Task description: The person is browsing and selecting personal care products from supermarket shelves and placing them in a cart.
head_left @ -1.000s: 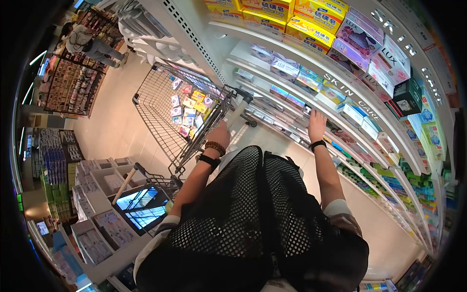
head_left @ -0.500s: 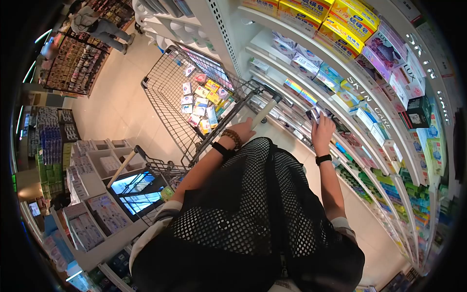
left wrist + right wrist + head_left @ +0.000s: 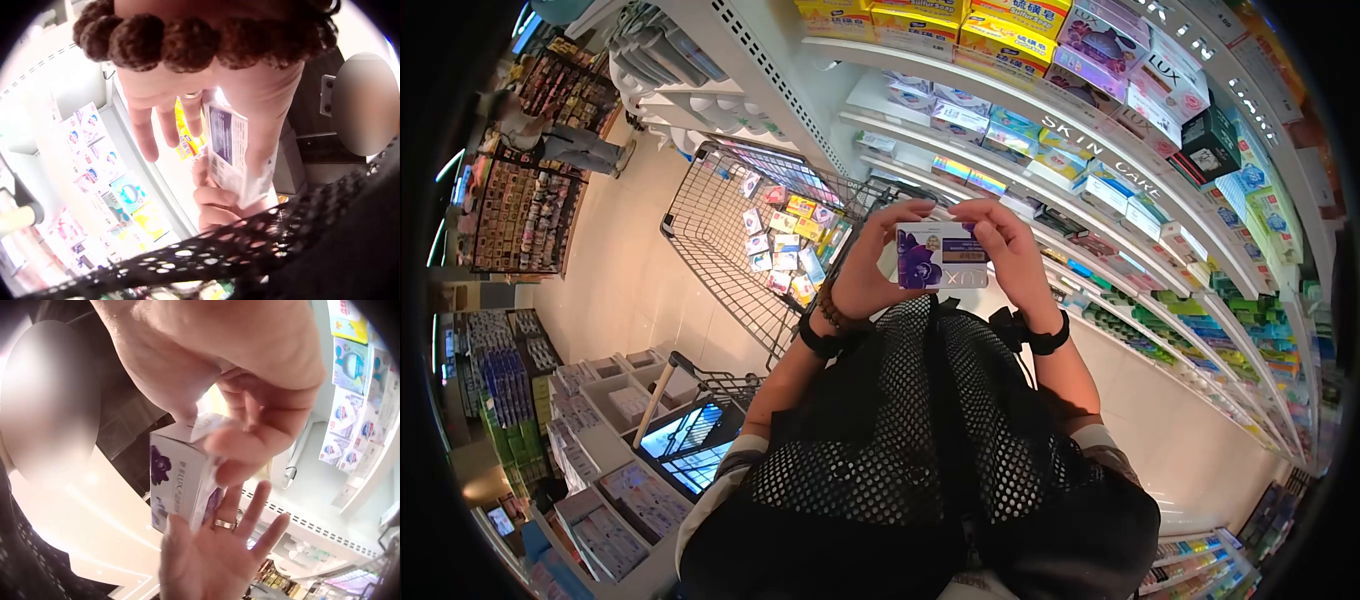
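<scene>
In the head view a white and purple LUX box (image 3: 941, 256) is held up between both hands over the mesh bag. My right hand (image 3: 1012, 262) grips its right end, fingers curled along the top edge. The left hand (image 3: 874, 262) pinches the other end between thumb and index finger. From the left wrist, the box (image 3: 227, 150) shows a printed side, and the other left fingers stretch out free. The right wrist view shows the right thumb and fingers on one end of the box (image 3: 181, 481), the left hand (image 3: 209, 559) at the opposite end.
A wire shopping cart (image 3: 730, 235) with several small boxes stands ahead on the left. Shelves of soap boxes (image 3: 1005, 45) run along the right. Display bins (image 3: 615, 450) and a second cart's handle (image 3: 657, 397) are at the lower left. A person (image 3: 565, 145) stands at the far left.
The right hand has brought the box from the shelf to the middle, in front of the chest. My left hand has let go of the cart handle and taken hold of the box.
</scene>
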`<action>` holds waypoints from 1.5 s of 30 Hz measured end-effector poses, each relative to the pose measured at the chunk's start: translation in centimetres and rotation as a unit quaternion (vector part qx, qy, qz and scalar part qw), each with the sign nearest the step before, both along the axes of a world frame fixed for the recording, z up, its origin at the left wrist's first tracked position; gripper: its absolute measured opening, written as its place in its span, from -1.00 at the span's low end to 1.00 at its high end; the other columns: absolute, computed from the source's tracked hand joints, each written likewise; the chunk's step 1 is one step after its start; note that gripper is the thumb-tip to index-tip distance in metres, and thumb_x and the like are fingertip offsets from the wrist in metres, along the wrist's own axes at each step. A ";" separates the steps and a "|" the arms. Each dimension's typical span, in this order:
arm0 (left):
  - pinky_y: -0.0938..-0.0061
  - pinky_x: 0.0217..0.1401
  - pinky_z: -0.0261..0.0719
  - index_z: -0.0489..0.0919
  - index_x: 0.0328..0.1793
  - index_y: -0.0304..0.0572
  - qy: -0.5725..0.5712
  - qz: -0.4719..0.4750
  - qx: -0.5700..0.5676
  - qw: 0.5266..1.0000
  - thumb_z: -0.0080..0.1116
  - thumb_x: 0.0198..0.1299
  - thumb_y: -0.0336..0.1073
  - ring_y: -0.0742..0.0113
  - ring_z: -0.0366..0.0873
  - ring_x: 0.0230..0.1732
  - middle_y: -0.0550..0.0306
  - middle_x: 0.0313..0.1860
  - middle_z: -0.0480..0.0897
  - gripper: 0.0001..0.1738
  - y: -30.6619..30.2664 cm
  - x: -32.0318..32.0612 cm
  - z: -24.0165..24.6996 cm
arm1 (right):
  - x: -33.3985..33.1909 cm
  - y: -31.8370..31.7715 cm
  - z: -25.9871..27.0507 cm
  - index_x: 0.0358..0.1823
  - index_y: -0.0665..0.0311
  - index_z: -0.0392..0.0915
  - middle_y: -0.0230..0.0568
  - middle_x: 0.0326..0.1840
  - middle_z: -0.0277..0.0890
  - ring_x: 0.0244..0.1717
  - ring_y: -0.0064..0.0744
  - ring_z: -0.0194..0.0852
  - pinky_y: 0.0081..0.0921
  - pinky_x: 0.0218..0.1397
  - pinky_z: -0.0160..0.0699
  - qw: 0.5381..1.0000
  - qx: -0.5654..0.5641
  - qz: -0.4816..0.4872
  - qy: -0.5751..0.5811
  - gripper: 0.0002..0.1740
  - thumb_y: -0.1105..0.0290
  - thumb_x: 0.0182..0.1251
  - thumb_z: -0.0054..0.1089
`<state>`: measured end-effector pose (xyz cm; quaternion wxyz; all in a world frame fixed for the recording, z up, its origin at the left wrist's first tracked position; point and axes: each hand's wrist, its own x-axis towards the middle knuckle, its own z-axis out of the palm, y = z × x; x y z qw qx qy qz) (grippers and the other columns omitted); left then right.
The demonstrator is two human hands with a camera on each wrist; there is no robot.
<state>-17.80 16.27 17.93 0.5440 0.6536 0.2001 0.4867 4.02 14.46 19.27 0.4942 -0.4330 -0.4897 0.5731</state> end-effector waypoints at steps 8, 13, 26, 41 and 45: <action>0.18 0.27 0.55 0.45 0.45 -0.12 0.329 0.094 0.253 0.905 0.63 -0.24 -0.39 -0.02 0.52 0.23 -0.05 0.17 0.51 -0.02 -1.0 0.0 5.4 | -0.1 -2.5 2.0 0.49 0.14 0.40 -0.39 -0.07 0.60 -0.14 -0.62 0.51 -0.57 -0.01 0.54 0.996 -0.030 0.057 0.056 -0.41 0.46 0.44 0.26; 0.17 0.20 0.60 0.45 0.46 -0.09 0.249 0.169 0.254 0.919 0.74 -0.28 -0.23 -0.03 0.56 0.18 -0.07 0.19 0.54 0.06 -2.2 0.0 5.6 | -0.5 -3.2 3.8 0.53 0.22 0.33 -0.36 0.06 0.58 0.00 -0.63 0.51 -0.57 0.12 0.51 0.997 0.037 0.069 0.016 -0.48 0.42 0.59 0.04; 0.17 0.17 0.60 0.39 0.08 -0.02 0.131 0.168 0.288 0.934 0.84 -0.39 -0.11 -0.02 0.57 0.19 -0.09 0.20 0.54 -0.07 -2.0 -0.6 4.8 | -0.3 -3.8 4.4 0.46 0.26 0.37 -0.28 0.33 0.50 0.21 -0.54 0.52 -0.49 0.28 0.50 0.991 0.073 0.088 0.073 -0.54 0.26 0.65 -0.04; 0.20 0.18 0.63 0.41 0.04 -0.02 0.116 0.151 0.267 0.945 0.84 -0.40 -0.10 0.01 0.57 0.20 -0.07 0.20 0.53 -0.10 -1.0 -0.5 4.3 | 0.0 -3.2 4.7 0.41 0.24 0.45 -0.24 0.32 0.52 0.19 -0.47 0.58 -0.51 0.14 0.64 0.994 0.034 0.069 0.076 -0.45 0.00 0.69 -0.17; 0.20 0.19 0.63 0.42 0.04 -0.02 0.116 0.150 0.265 0.945 0.84 -0.40 -0.10 0.00 0.57 0.21 -0.06 0.21 0.53 -0.10 -0.8 -0.5 4.3 | -0.3 -3.1 5.0 0.42 0.26 0.44 -0.27 0.28 0.55 0.17 -0.48 0.58 -0.52 0.11 0.64 0.995 0.033 0.062 0.073 -0.42 -0.01 0.69 -0.22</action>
